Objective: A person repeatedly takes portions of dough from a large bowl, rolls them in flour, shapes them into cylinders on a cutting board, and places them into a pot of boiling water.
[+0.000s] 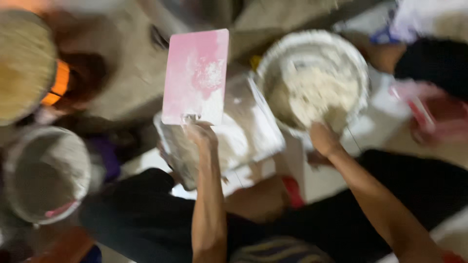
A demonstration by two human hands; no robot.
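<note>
— Fingers on the left hand point(201, 134)?
— I see them pinching the pink board point(196, 75) by its lower edge; it stands upright above them.
— Right hand point(324, 139)?
— Gripping the near rim of the white bowl point(312, 80) of pale mixture.

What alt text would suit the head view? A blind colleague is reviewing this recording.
Blurred, looking down: the left hand holds up a flat pink board dusted white, while the right hand grips the rim of a white bowl of pale crumbly mixture. A round sieve-like basket sits at lower left.
</note>
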